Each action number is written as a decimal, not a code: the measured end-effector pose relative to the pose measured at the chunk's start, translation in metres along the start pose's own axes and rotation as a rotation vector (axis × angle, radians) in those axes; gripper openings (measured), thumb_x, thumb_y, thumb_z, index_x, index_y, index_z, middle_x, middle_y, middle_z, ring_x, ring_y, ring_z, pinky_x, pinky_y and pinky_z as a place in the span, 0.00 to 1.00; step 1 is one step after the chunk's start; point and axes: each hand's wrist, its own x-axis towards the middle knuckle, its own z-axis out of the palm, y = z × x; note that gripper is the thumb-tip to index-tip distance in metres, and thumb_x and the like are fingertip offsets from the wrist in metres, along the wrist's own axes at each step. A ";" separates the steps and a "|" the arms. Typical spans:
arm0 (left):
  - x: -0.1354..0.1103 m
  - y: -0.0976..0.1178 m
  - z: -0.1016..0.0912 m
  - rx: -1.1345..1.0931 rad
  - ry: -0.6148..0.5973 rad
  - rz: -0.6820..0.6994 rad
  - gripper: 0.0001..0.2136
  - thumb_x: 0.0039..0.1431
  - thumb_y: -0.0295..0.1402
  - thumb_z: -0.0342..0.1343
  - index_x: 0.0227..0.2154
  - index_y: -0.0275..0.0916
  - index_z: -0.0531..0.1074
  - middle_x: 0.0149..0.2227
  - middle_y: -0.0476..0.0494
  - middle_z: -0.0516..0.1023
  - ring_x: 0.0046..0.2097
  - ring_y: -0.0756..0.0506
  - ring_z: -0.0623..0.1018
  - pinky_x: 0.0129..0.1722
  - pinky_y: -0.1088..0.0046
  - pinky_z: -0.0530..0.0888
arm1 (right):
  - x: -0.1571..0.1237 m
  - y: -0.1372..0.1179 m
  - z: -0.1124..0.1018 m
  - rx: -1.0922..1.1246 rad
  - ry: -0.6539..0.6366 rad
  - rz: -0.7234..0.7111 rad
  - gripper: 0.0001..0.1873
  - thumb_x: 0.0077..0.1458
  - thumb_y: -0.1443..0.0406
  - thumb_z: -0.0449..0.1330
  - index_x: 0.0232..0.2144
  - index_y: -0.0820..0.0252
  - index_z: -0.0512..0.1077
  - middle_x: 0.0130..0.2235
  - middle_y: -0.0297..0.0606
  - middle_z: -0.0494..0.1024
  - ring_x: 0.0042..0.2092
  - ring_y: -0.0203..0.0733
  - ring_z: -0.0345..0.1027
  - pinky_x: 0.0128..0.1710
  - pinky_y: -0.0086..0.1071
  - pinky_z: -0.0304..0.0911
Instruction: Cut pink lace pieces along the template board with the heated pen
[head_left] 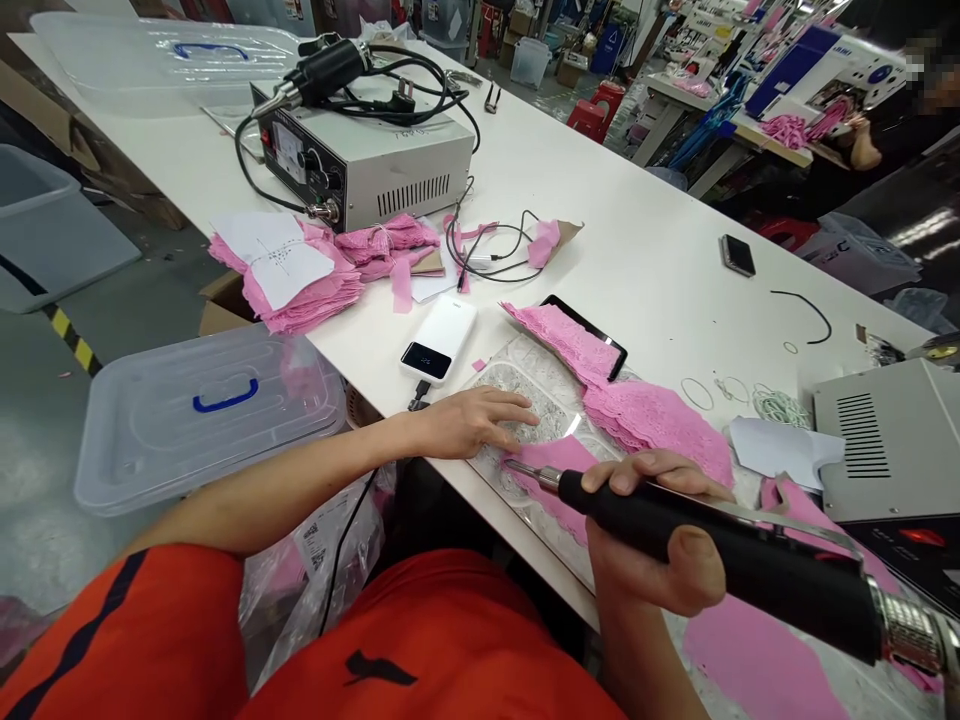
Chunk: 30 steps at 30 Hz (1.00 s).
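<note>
My right hand is wrapped round a thick black-handled tool with a narrow metal tip. The tip touches or hovers just above a pink fabric piece near the table's front edge; I cannot tell which. Just left of the tip, my left hand lies with fingers stretched out and spread, fingertips down by the fabric's edge. Beneath them is a clear plate on a grey patterned mat. A stack of pink lace-like pieces lies beyond, partly over a dark tablet.
A white power bank sits left of the plate. Pink bundles lie before a grey control box with a second tool on top. Another grey box stands right. A phone lies farther back; another person's arm shows by a sewing machine.
</note>
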 end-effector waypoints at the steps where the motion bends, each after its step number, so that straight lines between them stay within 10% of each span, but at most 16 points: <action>1: 0.000 0.000 -0.001 0.005 -0.012 -0.003 0.22 0.48 0.13 0.49 0.39 0.42 0.77 0.56 0.44 0.71 0.61 0.41 0.65 0.57 0.62 0.66 | 0.000 0.000 0.000 -0.005 -0.003 -0.004 0.09 0.47 0.63 0.56 0.32 0.59 0.71 0.33 0.34 0.68 0.27 0.34 0.63 0.23 0.35 0.66; 16: 0.000 0.001 -0.001 0.006 -0.032 -0.003 0.20 0.50 0.15 0.49 0.38 0.43 0.78 0.57 0.46 0.70 0.61 0.41 0.65 0.57 0.61 0.66 | 0.000 0.001 0.002 -0.044 -0.049 -0.006 0.06 0.49 0.64 0.56 0.30 0.59 0.69 0.32 0.33 0.67 0.27 0.33 0.64 0.23 0.35 0.67; 24: -0.004 -0.003 0.007 -0.056 0.347 0.005 0.17 0.48 0.13 0.46 0.31 0.36 0.76 0.47 0.39 0.77 0.55 0.42 0.72 0.53 0.63 0.72 | 0.008 0.005 0.000 -0.034 0.029 -0.075 0.09 0.47 0.65 0.55 0.33 0.59 0.71 0.32 0.33 0.67 0.27 0.33 0.64 0.22 0.33 0.66; 30: -0.003 0.000 0.000 -0.037 0.226 0.059 0.16 0.51 0.14 0.46 0.30 0.37 0.76 0.50 0.40 0.76 0.57 0.43 0.71 0.53 0.64 0.71 | 0.011 0.010 0.002 -0.041 0.083 -0.076 0.09 0.46 0.65 0.54 0.32 0.58 0.70 0.32 0.33 0.67 0.27 0.33 0.63 0.21 0.33 0.66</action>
